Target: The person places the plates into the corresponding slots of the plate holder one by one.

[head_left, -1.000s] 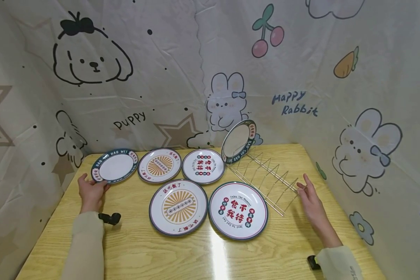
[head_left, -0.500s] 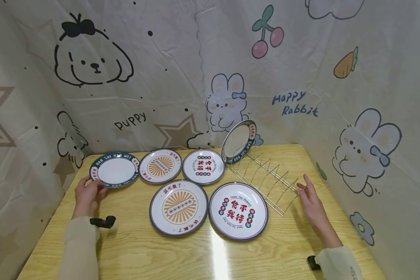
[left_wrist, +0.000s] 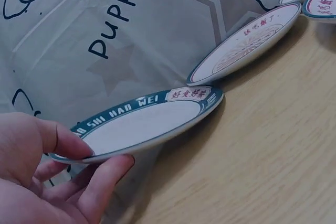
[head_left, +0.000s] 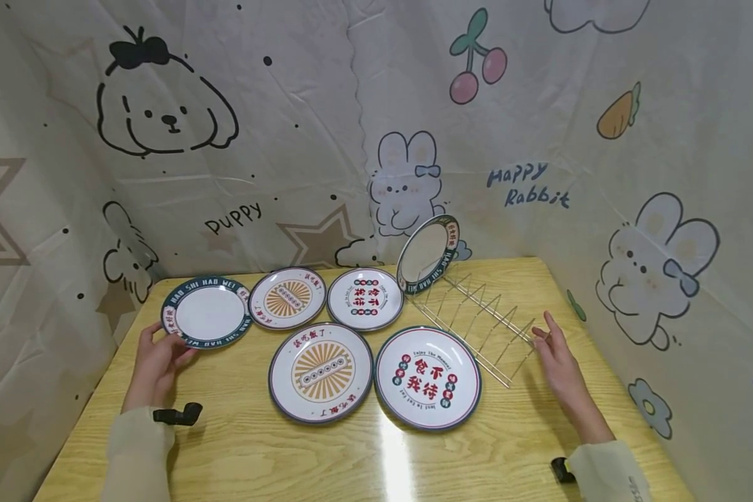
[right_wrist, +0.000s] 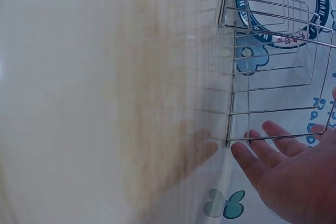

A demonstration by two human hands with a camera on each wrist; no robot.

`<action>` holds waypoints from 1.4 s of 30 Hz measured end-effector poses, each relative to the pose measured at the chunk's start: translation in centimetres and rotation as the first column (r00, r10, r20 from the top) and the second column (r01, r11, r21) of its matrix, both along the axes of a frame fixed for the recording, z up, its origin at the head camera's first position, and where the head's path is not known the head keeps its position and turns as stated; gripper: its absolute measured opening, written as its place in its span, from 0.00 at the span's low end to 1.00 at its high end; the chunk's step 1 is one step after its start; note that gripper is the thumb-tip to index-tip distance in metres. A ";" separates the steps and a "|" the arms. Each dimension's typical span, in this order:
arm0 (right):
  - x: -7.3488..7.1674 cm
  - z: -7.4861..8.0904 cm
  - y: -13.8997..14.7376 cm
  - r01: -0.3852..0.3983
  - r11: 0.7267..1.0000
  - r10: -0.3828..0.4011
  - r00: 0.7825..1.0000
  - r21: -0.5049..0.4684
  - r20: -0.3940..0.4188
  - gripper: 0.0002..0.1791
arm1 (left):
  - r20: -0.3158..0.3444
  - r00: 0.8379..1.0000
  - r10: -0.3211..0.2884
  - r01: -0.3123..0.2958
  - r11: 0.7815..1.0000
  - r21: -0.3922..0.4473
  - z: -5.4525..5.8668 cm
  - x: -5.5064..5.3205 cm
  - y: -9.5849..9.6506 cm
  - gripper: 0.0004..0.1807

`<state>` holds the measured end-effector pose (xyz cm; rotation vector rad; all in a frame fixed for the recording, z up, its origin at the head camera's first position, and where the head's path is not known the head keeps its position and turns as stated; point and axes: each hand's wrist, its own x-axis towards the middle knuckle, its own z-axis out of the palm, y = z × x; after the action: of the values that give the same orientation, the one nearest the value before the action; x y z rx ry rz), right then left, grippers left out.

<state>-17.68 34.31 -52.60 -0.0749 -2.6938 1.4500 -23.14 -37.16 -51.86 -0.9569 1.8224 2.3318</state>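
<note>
My left hand (head_left: 157, 359) pinches the near-left rim of a small plate (head_left: 208, 314) with a dark green border and white middle. In the left wrist view the thumb is on top of this plate (left_wrist: 144, 124) and fingers are underneath; its near side is lifted off the table. At the right, my right hand (head_left: 563, 369) has its fingers extended beside the near end of a metal wire plate rack (head_left: 491, 312). Its fingertips meet the end wire in the right wrist view; firm contact cannot be told. A matching green-bordered plate (head_left: 428, 254) leans in the rack's far end.
Two small plates, one sunburst-patterned (head_left: 286, 298) and one red-lettered (head_left: 365, 300), lie along the back. Nearer are a larger sunburst plate (head_left: 320, 373) and a larger red-lettered plate (head_left: 428, 378). A printed cloth (head_left: 314, 139) hangs around the wooden table (head_left: 276, 460).
My left hand has drawn back toward me with the green-bordered plate, which has come slightly nearer and turned a little. My right hand and the rack have stayed in place.
</note>
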 end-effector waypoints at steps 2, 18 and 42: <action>0.0 0.0 0.0 0.000 1.000 0.000 1.000 0.000 0.000 0.37 | 0.000 1.000 0.002 -0.002 1.000 0.014 -0.1 0.4 -0.1 0.48; 0.0 -0.1 -0.1 0.005 1.000 -0.005 1.000 -0.010 -0.008 0.36 | -0.265 0.962 0.063 -0.031 0.992 0.125 -0.1 3.2 0.2 0.49; 0.0 -0.2 0.0 0.001 1.000 -0.001 1.000 -0.009 -0.003 0.37 | -0.558 0.829 -0.035 0.091 0.993 0.074 2.7 5.0 7.9 0.43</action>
<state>-17.72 34.27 -52.77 -0.0746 -2.6848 1.4608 -18.19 -29.22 -49.15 -0.1906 1.8253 2.8300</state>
